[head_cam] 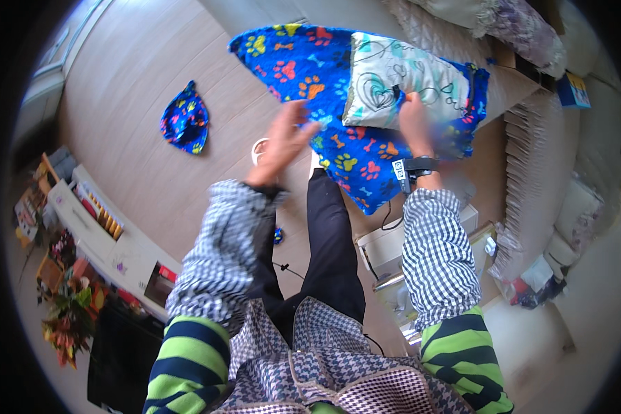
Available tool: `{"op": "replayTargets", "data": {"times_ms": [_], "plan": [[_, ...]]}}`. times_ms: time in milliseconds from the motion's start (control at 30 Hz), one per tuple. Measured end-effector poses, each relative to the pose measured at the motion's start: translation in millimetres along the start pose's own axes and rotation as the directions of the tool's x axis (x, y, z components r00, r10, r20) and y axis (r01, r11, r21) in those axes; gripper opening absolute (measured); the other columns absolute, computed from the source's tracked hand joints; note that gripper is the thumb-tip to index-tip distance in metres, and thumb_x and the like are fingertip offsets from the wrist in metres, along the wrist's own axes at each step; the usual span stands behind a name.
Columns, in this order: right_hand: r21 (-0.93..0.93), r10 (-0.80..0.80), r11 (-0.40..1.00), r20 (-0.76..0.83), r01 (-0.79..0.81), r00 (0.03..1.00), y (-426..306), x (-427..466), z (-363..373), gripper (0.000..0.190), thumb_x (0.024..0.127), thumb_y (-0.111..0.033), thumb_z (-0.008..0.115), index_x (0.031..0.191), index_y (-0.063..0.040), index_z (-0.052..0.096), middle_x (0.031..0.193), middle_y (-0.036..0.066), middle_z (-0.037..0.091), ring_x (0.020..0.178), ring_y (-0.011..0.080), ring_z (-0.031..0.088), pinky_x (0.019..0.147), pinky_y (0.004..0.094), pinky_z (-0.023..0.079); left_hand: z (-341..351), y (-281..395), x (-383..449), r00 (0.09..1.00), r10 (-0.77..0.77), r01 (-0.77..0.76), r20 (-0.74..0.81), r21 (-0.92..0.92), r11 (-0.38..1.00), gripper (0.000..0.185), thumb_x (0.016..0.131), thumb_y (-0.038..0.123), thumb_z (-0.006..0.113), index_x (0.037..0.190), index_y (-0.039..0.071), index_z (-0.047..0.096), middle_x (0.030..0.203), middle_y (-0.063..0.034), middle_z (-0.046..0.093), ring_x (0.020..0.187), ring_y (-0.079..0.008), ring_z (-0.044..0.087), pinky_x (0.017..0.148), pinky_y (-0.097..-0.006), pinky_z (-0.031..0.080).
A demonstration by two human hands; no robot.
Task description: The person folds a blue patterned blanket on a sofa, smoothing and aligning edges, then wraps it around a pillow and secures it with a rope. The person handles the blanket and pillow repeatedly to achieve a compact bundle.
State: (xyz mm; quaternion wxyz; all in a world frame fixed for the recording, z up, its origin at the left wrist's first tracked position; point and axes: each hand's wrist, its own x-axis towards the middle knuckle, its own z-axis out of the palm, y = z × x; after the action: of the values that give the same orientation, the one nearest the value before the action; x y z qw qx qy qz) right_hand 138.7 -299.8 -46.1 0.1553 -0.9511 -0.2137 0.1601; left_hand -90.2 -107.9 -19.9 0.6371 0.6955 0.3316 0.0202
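Observation:
A blue fleece cloth with paw prints and bones (310, 67) is spread before me. On its right part lies a white cushion with hearts and writing (372, 77). My right hand (415, 116) is over the cushion, its fingers closed on a small blue and orange thing, perhaps a bit of cloth. A dark piece shows just beside those fingers. My left hand (289, 137), blurred, is at the cloth's lower left edge with its fingers apart and nothing seen in it.
A small piece of paw-print fabric (185, 121) lies on the wooden floor to the left. A white cabinet (103, 227) stands lower left, a fringed sofa cover (533, 155) hangs at right. A glass-topped table (393, 300) is beside my right arm.

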Motion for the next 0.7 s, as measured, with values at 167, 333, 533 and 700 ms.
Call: {"op": "replayTargets", "data": {"times_ms": [167,333,533,700], "plan": [[0.079,0.110,0.989,0.178,-0.125,0.978,-2.2,-3.2,-5.3,0.030,0.088,-0.023,0.041,0.104,-0.006,0.059,0.095,0.025,0.065,0.092,0.0448,0.060,0.080,0.0508,0.045,91.6,-19.9,-12.8,0.864,0.060,-0.043,-0.500,0.046,0.998,0.057,0.087,0.026,0.066,0.129,-0.003,0.041,0.119,-0.0206,0.051,0.110,-0.0298,0.053,0.091,-0.0387,0.045],[0.052,0.078,0.994,0.237,-0.092,0.968,-5.5,0.3,-14.0,0.033,0.088,-0.025,0.038,0.105,-0.006,0.060,0.100,0.025,0.064,0.096,0.0454,0.058,0.081,0.0490,0.044,74.8,-85.7,-43.4,0.533,-0.846,0.670,0.016,-0.618,0.411,0.071,0.094,0.056,0.036,0.133,-0.003,0.040,0.126,-0.0212,0.049,0.115,-0.0311,0.050,0.096,-0.0421,0.040],[0.081,0.027,0.996,0.155,-0.040,0.987,-5.0,-5.2,-16.6,0.031,0.089,-0.022,0.037,0.104,-0.003,0.057,0.098,0.027,0.062,0.094,0.0465,0.056,0.080,0.0489,0.042,119.3,-133.1,-7.1,0.785,-0.554,0.283,0.278,-0.956,-0.078,0.075,0.095,0.062,0.029,0.140,0.003,0.037,0.142,-0.0157,0.042,0.126,-0.0318,0.043,0.102,-0.0494,0.040],[-0.099,-0.101,0.989,0.073,0.108,0.992,6.8,-0.5,-16.0,0.028,0.089,-0.014,0.036,0.104,0.000,0.054,0.090,0.029,0.059,0.088,0.0490,0.054,0.076,0.0484,0.041,97.7,-180.1,23.0,0.753,-0.644,-0.040,0.135,-0.968,-0.250,0.035,0.089,0.030,0.060,0.114,0.005,0.059,0.112,-0.0117,0.064,0.101,-0.0271,0.060,0.089,-0.0438,0.050]]}}
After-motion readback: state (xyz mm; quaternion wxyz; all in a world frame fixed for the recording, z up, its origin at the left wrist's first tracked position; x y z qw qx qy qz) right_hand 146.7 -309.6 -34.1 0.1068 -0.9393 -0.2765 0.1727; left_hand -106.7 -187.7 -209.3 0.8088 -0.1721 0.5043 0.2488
